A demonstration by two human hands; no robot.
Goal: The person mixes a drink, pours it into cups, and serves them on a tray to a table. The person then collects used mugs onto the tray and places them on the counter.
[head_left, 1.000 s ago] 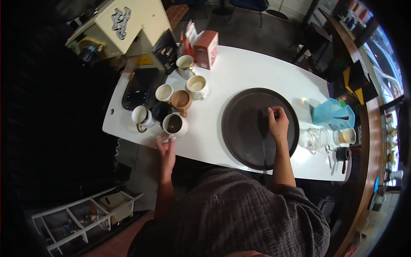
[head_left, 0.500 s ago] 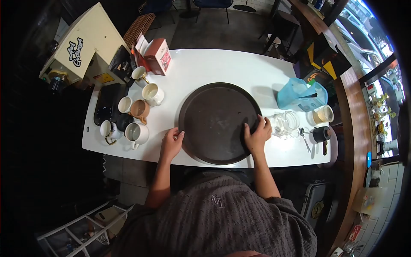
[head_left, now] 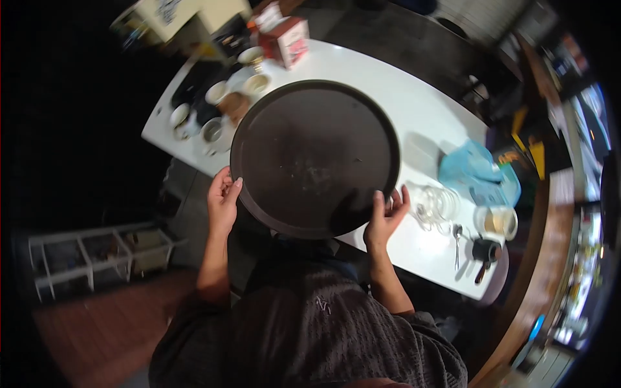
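Note:
A round dark brown tray [head_left: 315, 155] is held up above the white table, between my two hands. My left hand [head_left: 224, 197] grips its lower left rim, thumb on top. At the lower right rim is my right hand [head_left: 388, 216], its thumb over the edge and its other fingers beside and under it. Nothing stands on the tray. Beyond its left edge are several cups, among them a white mug [head_left: 213, 132], a brown cup [head_left: 234, 107] and a cream cup [head_left: 257, 84].
On the white table [head_left: 420, 249] stand a red and white box [head_left: 286, 42] at the back, a blue container [head_left: 479, 173], clear glassware [head_left: 433, 205], a spoon [head_left: 457, 247], a cream cup [head_left: 499, 222] and a small dark pot [head_left: 485, 249] at right. A white rack [head_left: 90, 255] is at lower left.
Both hands have taken hold of the tray and lifted it off the table. Earlier, my left hand was by the white mug. The view has turned.

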